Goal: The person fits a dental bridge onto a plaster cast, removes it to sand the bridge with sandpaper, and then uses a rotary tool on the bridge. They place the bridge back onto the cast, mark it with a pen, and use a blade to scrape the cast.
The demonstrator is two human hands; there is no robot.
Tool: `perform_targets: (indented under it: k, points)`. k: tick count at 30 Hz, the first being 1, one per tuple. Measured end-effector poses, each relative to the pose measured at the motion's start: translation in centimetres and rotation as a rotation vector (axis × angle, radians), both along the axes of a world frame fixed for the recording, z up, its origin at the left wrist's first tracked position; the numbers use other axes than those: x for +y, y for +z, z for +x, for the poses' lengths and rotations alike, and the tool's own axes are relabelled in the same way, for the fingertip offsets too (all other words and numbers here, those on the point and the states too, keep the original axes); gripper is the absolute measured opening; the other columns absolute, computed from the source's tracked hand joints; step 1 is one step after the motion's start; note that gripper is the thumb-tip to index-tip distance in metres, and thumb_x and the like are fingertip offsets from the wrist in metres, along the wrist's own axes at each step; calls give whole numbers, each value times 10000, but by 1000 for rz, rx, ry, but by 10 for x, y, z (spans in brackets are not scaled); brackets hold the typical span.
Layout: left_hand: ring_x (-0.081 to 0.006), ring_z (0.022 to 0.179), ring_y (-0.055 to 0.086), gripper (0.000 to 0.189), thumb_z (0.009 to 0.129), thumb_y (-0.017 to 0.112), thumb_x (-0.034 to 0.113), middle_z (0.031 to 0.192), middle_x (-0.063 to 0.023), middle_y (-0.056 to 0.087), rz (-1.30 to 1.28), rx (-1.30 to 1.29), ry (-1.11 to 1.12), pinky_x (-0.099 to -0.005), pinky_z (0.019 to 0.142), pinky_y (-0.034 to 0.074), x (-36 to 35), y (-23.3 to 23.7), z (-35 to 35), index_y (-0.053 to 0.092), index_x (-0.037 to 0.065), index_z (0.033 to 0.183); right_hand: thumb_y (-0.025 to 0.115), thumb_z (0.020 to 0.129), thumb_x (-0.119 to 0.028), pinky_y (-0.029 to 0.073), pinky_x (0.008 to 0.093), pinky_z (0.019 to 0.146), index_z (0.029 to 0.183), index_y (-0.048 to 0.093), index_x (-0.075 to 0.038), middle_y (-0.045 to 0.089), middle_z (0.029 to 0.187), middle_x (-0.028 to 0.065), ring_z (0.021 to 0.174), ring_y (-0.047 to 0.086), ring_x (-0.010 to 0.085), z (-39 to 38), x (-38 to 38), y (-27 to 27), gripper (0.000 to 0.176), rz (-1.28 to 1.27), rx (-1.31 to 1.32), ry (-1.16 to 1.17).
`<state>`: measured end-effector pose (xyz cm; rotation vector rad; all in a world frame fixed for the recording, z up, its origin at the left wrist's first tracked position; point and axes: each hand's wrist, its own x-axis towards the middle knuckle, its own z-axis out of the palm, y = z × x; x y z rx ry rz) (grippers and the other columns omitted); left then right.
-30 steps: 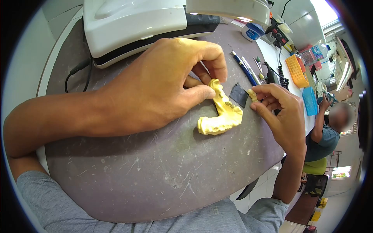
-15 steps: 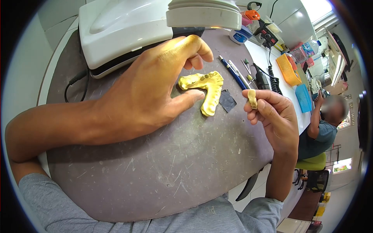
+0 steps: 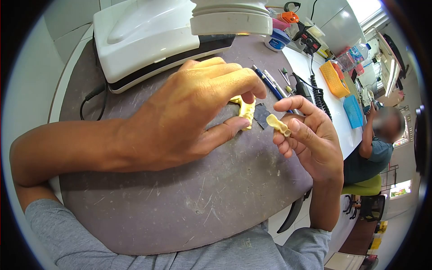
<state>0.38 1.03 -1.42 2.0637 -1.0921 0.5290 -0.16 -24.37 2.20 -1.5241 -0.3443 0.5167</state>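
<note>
Since the earlier frame, the left hand [image 3: 193, 108] is shifting over the yellow dental cast [image 3: 246, 110], its grip unclear; the right hand [image 3: 318, 146] is pinching and tilting a small cream piece [image 3: 277, 124].

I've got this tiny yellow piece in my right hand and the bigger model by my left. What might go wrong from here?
The small yellow piece could slip from the right hand, since it sticks out beyond the pinch above the gray work surface. The left hand hides part of the larger yellow model, so an unseen bump seems possible.
</note>
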Motion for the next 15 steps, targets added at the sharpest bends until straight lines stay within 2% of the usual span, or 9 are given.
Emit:
perform_targets:
  k: [6,8,15]
  points:
    - [-254,934,648,364,762,782,97,1002,-74,681,-42,-29,-56,-356,849,470,-4,1,0,637,56,1093,578,992,-136,556,208,615,1141,549,33,690,904,160,725,677,126,-3,6,0,227,8,22,24]
    - [-229,885,650,337,752,807,127,937,-49,687,-71,-46,-91,-341,830,459,-6,-2,0,658,73,1050,577,992,-136,557,212,612,1125,553,29,689,898,157,726,678,127,-4,8,1,213,19,29,31]
    - [-229,831,653,286,756,808,132,888,-48,685,-112,-57,-116,-348,812,465,-7,-1,-2,674,66,1000,583,991,-148,561,226,608,1087,554,16,688,877,152,718,680,135,-6,12,0,193,34,48,61]
